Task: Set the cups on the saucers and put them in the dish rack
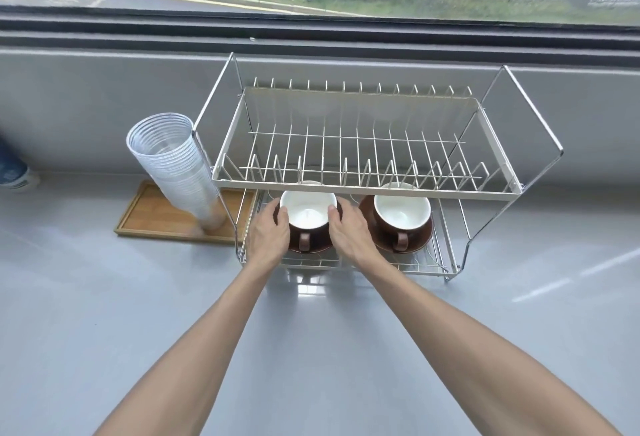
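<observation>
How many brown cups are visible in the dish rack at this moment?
2, both on the lower shelf: the left cup between both hands, the right cup on its saucer. No others show.

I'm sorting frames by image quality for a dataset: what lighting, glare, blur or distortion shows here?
Head view: soft daylight from the window, with faint shadows; streaks of glare on the grey counter; wide-angle bending bows the sill and splays the dish rack; the stack of clear cups and wooden tray look smeared, while the hands and both brown cups stay fairly sharp.
</observation>
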{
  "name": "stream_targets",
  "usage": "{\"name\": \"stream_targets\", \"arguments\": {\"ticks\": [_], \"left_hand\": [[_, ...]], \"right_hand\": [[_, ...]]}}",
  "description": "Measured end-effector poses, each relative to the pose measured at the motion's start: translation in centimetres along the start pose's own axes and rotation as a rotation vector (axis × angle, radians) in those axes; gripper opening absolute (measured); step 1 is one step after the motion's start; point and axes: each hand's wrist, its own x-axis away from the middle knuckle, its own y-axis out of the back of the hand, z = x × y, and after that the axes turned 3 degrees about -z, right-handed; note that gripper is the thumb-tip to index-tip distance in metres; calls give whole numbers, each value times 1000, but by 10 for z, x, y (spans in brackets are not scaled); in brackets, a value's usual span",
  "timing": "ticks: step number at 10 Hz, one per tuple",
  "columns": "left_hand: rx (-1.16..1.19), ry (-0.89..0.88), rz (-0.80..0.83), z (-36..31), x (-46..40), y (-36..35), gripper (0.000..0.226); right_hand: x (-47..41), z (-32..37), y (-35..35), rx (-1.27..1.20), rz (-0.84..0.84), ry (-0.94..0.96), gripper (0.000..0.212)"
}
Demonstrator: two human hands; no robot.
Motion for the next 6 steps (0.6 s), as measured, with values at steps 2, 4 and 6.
{"name": "stream_targets", "arguments": {"ticks": [2, 4, 6], "left_hand": [[33, 2, -7, -8, 7, -3, 44], [28, 49, 62, -11, 10, 2, 51], [-164, 88, 267, -29, 25, 32, 49]], "right_hand": [[2, 1, 10, 0, 4, 14, 48], [5, 1, 18, 18, 13, 23, 47], [15, -2, 34, 136, 102, -64, 52]]}}
